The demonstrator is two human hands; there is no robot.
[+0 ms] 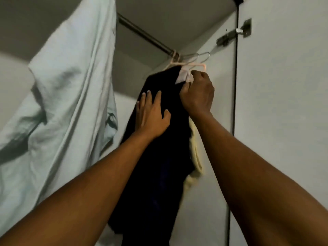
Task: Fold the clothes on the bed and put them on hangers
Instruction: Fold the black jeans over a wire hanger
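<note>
The right hand (197, 94) forms the grip, fingers curled and pinching the top edge of the dark garment (159, 166) at a pale patch; the pink hanger (198, 64) sits just above it, hooked on the wardrobe rail (142, 35); the garment's long axis drops downward, below and left of the grip; the left hand (152, 115) lies flat and released on the cloth, farther from the hanger; no writing is readable.
</note>
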